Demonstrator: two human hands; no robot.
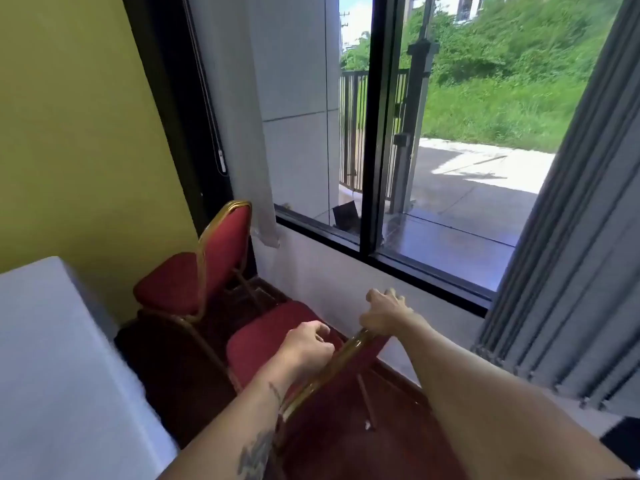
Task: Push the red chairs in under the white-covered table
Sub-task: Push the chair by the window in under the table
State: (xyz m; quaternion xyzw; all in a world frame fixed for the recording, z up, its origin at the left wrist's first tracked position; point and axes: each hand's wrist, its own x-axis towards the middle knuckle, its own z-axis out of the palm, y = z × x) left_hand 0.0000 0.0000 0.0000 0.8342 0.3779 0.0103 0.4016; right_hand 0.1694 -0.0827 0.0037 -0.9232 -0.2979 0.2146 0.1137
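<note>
Two red chairs with gold frames stand between the white-covered table [52, 358] and the window wall. The near red chair [263, 337] is right below me; both my hands grip the top of its gold-framed backrest. My left hand [308, 344] is closed on the frame's left side, and my right hand [386, 315] is closed on its top right corner. The far red chair [204, 268] stands in the corner, its seat facing the table and its back near the window. The table fills the lower left; its cloth hangs to the floor.
A yellow wall [76, 133] is behind the table. A low white wall under a black-framed window [374, 168] runs along the right of the chairs. Grey vertical blinds [571, 254] hang at the right. A dark wood floor [398, 427] shows beneath the near chair.
</note>
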